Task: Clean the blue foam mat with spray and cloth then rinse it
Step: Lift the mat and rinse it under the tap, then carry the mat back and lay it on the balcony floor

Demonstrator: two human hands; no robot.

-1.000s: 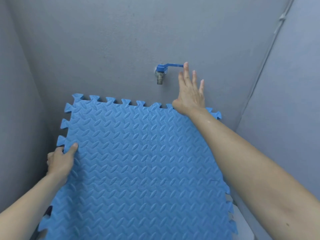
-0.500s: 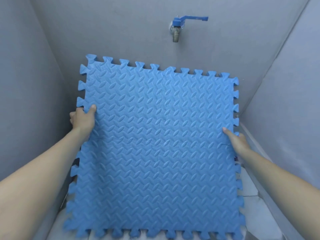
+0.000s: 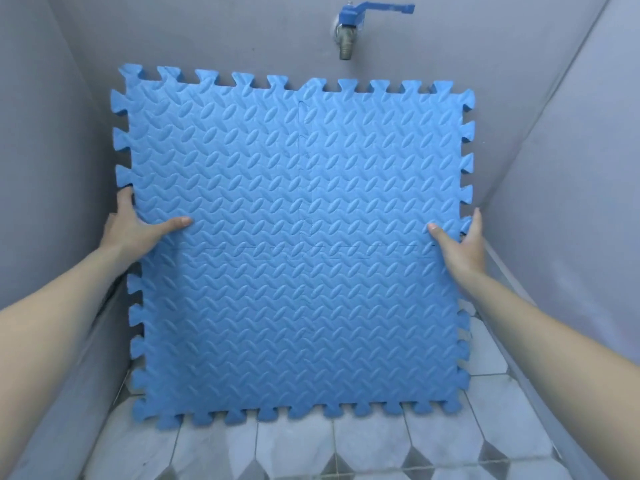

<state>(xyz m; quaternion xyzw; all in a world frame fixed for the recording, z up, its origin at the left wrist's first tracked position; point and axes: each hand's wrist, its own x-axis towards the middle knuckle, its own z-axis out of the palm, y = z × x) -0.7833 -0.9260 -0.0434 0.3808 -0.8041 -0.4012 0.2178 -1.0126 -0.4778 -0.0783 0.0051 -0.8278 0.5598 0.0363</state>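
Observation:
The blue foam mat point(image 3: 298, 244), square with puzzle-tooth edges and a leaf-pattern face, stands nearly upright against the grey back wall, its lower edge down by the tiled floor. My left hand point(image 3: 138, 226) grips its left edge, thumb across the front, fingers behind. My right hand point(image 3: 460, 242) grips the right edge the same way, thumb on the face. A tap point(image 3: 348, 32) with a blue lever handle sticks out of the wall just above the mat's top edge, right of centre. No water runs from it. No spray bottle or cloth is in view.
Grey walls point(image 3: 52, 133) close in on the left, back and right, forming a narrow stall. The floor point(image 3: 381, 448) is pale hexagonal tile with grey accents, visible below and to the right of the mat.
My right hand left the tap handle and came down to take the mat's right edge. The mat now stands more upright and squarer to me, and the view has tilted down.

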